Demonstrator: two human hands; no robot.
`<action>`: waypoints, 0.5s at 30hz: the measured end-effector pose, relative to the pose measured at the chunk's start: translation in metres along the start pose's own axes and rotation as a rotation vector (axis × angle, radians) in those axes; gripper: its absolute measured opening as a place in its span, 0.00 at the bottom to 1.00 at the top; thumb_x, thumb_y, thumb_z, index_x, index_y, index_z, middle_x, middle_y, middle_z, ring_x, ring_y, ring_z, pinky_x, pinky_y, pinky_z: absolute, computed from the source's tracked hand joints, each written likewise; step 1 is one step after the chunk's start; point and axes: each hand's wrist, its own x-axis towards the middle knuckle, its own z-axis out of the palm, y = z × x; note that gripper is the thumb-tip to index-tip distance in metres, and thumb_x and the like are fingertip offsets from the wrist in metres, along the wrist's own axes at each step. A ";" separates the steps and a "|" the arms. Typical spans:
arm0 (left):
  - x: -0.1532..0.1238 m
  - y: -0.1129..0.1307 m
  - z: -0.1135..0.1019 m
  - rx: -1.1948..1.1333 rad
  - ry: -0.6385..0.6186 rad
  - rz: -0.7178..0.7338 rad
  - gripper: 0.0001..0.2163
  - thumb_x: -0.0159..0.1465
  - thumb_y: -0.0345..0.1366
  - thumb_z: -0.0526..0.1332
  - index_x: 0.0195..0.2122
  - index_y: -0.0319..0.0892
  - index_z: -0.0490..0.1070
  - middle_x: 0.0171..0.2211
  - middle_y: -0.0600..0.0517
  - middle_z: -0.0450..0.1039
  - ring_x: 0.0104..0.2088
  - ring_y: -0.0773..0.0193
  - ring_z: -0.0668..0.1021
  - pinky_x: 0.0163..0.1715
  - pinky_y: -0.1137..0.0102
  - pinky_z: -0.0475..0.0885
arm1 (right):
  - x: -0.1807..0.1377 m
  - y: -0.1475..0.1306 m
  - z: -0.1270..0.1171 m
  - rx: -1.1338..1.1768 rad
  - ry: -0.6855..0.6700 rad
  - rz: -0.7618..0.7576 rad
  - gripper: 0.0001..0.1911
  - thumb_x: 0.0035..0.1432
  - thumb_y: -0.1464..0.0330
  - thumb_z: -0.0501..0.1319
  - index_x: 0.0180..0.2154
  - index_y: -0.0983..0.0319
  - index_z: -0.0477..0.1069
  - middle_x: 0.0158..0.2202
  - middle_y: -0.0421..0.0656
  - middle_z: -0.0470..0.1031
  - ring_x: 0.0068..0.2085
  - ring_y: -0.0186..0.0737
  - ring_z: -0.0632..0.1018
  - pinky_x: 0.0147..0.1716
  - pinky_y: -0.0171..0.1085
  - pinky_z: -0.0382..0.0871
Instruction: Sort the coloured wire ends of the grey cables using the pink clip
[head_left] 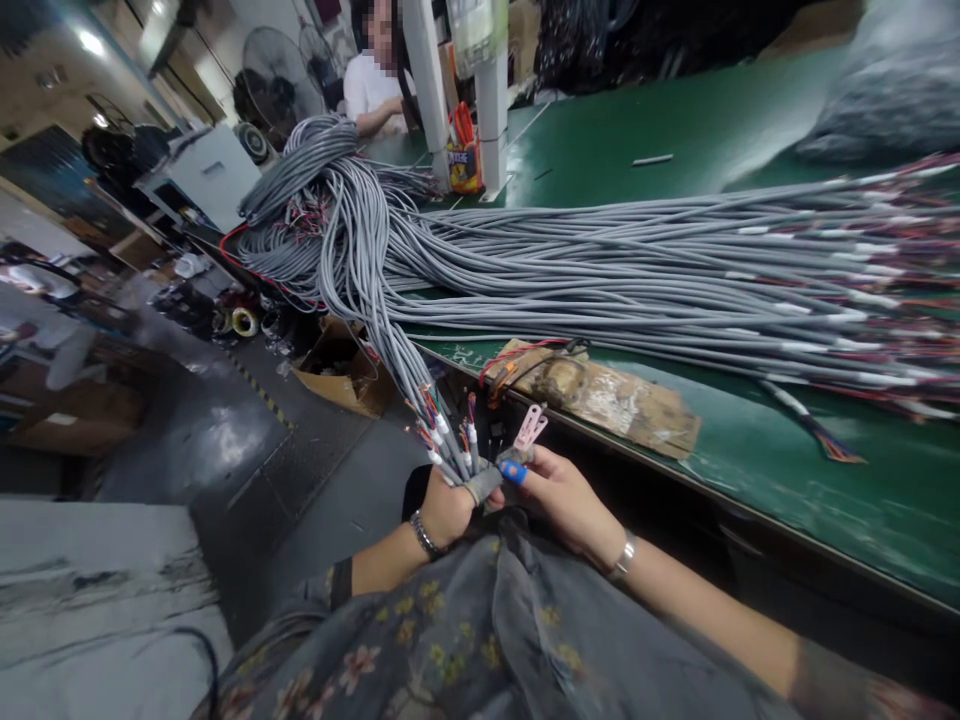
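Observation:
My left hand is closed around a bunch of grey cables close to their stripped ends. White bands and thin coloured wires stick up above the fist. Grey wrapping covers a finger of this hand. Beside it, my right hand has thumb and finger pinched together, with a blue wrap on the thumb. What lies in that pinch is too small to make out. A pink clip stands just above the right fingertips; whether they touch it I cannot tell.
Many more grey cables lie along the green table, ending in coloured wires at right. A worn cardboard piece rests at the table edge. A white post rises behind. An open carton is on the floor; a person sits beyond.

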 end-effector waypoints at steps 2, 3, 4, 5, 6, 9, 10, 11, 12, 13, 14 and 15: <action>0.000 -0.001 0.000 -0.011 0.008 -0.001 0.17 0.55 0.46 0.64 0.16 0.39 0.71 0.16 0.52 0.71 0.19 0.67 0.73 0.25 0.71 0.69 | -0.001 0.001 0.000 0.010 -0.006 -0.007 0.20 0.41 0.53 0.70 0.26 0.60 0.67 0.19 0.38 0.71 0.23 0.36 0.71 0.26 0.37 0.64; 0.000 -0.003 -0.001 -0.021 0.015 0.001 0.17 0.56 0.46 0.64 0.17 0.39 0.71 0.16 0.52 0.71 0.19 0.66 0.73 0.25 0.71 0.70 | -0.001 0.002 -0.001 0.003 0.009 -0.013 0.20 0.41 0.53 0.71 0.26 0.60 0.67 0.20 0.38 0.71 0.23 0.36 0.71 0.26 0.37 0.64; 0.000 -0.005 -0.001 -0.031 0.027 0.005 0.17 0.56 0.46 0.64 0.17 0.39 0.72 0.16 0.51 0.72 0.20 0.66 0.74 0.26 0.70 0.70 | -0.001 0.003 -0.002 -0.009 0.031 -0.019 0.20 0.40 0.53 0.71 0.26 0.60 0.68 0.20 0.38 0.71 0.23 0.36 0.70 0.25 0.36 0.63; 0.001 -0.007 -0.002 -0.042 0.042 0.013 0.16 0.57 0.45 0.64 0.18 0.39 0.72 0.17 0.51 0.72 0.20 0.66 0.74 0.26 0.70 0.70 | -0.002 0.004 -0.003 -0.017 0.055 -0.023 0.20 0.40 0.54 0.71 0.26 0.60 0.68 0.20 0.38 0.71 0.23 0.35 0.69 0.24 0.36 0.63; 0.001 -0.009 -0.002 -0.049 0.056 0.021 0.16 0.57 0.45 0.63 0.18 0.39 0.73 0.17 0.51 0.72 0.20 0.66 0.75 0.26 0.70 0.71 | -0.001 0.004 -0.004 -0.018 0.078 -0.023 0.19 0.40 0.54 0.71 0.26 0.60 0.69 0.20 0.37 0.70 0.23 0.35 0.69 0.24 0.35 0.62; 0.001 -0.012 -0.003 -0.055 0.095 0.037 0.16 0.58 0.44 0.63 0.18 0.39 0.73 0.16 0.51 0.72 0.20 0.66 0.74 0.26 0.71 0.70 | -0.001 0.005 -0.007 0.019 0.124 -0.002 0.18 0.39 0.56 0.72 0.24 0.60 0.69 0.18 0.35 0.67 0.21 0.31 0.65 0.22 0.33 0.60; 0.001 -0.013 -0.003 -0.054 0.101 0.037 0.17 0.58 0.45 0.63 0.18 0.39 0.73 0.16 0.51 0.71 0.20 0.66 0.74 0.26 0.71 0.70 | -0.001 0.004 -0.007 0.042 0.129 0.011 0.18 0.38 0.57 0.73 0.22 0.60 0.69 0.17 0.35 0.66 0.20 0.30 0.63 0.21 0.33 0.59; 0.001 -0.012 -0.003 -0.057 0.102 0.030 0.17 0.57 0.45 0.63 0.18 0.39 0.72 0.16 0.51 0.71 0.19 0.67 0.74 0.25 0.71 0.70 | -0.001 0.003 -0.009 0.071 0.127 0.024 0.18 0.38 0.57 0.73 0.21 0.60 0.69 0.16 0.34 0.64 0.20 0.29 0.62 0.21 0.32 0.58; 0.001 -0.011 -0.003 -0.066 0.102 0.018 0.17 0.57 0.46 0.63 0.17 0.39 0.72 0.16 0.51 0.71 0.19 0.67 0.74 0.25 0.71 0.70 | -0.001 0.003 -0.010 0.104 0.121 0.037 0.18 0.37 0.58 0.73 0.21 0.61 0.68 0.16 0.34 0.63 0.20 0.29 0.62 0.21 0.32 0.58; 0.001 -0.010 -0.003 -0.077 0.098 0.004 0.18 0.56 0.47 0.63 0.17 0.38 0.72 0.16 0.51 0.71 0.19 0.67 0.74 0.24 0.71 0.70 | -0.001 0.002 -0.012 0.141 0.115 0.049 0.18 0.37 0.58 0.73 0.21 0.61 0.69 0.16 0.34 0.64 0.20 0.29 0.63 0.22 0.32 0.59; 0.000 -0.009 -0.003 -0.090 0.086 -0.011 0.18 0.56 0.47 0.63 0.17 0.38 0.72 0.16 0.51 0.71 0.19 0.66 0.74 0.24 0.71 0.70 | -0.001 0.001 -0.015 0.181 0.115 0.059 0.18 0.37 0.57 0.73 0.21 0.60 0.69 0.17 0.35 0.65 0.21 0.30 0.64 0.23 0.32 0.61; 0.000 -0.007 -0.004 -0.106 0.073 -0.026 0.18 0.55 0.48 0.63 0.17 0.38 0.71 0.15 0.51 0.71 0.18 0.67 0.73 0.23 0.71 0.69 | 0.000 0.001 -0.018 0.215 0.118 0.068 0.18 0.37 0.56 0.73 0.22 0.60 0.71 0.19 0.36 0.67 0.22 0.31 0.66 0.24 0.33 0.63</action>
